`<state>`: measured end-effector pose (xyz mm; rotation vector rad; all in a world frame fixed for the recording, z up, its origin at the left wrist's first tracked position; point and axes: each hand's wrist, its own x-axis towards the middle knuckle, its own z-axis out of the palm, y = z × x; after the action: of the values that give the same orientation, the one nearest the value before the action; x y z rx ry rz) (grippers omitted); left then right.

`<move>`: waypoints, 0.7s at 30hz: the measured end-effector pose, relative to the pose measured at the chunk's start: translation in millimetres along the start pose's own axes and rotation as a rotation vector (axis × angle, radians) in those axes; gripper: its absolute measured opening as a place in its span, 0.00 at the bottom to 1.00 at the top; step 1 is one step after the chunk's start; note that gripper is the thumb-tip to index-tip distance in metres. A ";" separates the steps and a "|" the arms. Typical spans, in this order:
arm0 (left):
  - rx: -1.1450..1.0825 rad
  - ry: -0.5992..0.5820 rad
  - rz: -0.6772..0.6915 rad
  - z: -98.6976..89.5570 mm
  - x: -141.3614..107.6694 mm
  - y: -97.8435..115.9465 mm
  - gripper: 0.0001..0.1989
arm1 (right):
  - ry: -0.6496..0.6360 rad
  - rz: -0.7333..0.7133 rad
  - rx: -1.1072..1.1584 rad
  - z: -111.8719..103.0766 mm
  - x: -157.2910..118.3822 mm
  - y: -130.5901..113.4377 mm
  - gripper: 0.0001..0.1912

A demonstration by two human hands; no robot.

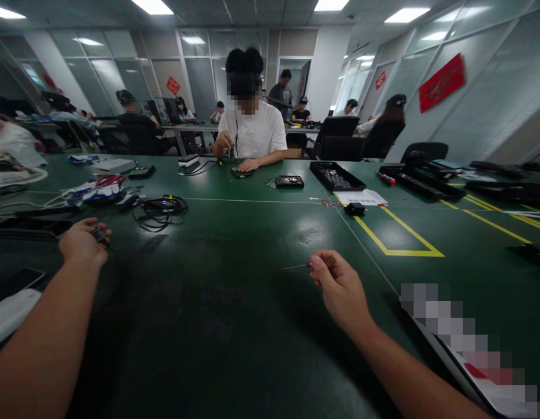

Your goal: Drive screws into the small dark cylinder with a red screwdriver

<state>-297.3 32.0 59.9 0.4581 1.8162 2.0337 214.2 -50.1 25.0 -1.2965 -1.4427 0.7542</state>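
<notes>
Head view, screwdriver (pixel 298 267) half-hidden, tray (pixel 28 234) cropped

Over the table (pixel 200 349), a screwdriver (pixel 308 265) is held in the right hand (pixel 342 288); cables (pixel 165 202) are laid beyond and right of the left hand (pixel 83 241); farther off, a parts tray (pixel 335 176) is set behind a paper sheet (pixel 369 198), with a device (pixel 290 181) placed to its left
</notes>
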 end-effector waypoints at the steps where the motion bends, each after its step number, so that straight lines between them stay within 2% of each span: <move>1: -0.004 0.012 -0.017 0.3 -0.9 0.7 0.14 | 0.000 0.002 0.002 0.1 0.0 0.1 0.17; 5: -0.019 0.022 -0.054 1.7 -4.8 3.1 0.14 | -0.002 0.009 0.000 0.6 -0.1 -1.4 0.17; 21: -0.018 0.015 -0.047 5.6 -10.9 4.7 0.14 | -0.012 0.003 0.007 1.6 -0.2 1.3 0.17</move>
<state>-285.4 31.2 65.3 0.3923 1.7987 2.0251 213.1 -49.8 23.3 -1.2907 -1.4470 0.7700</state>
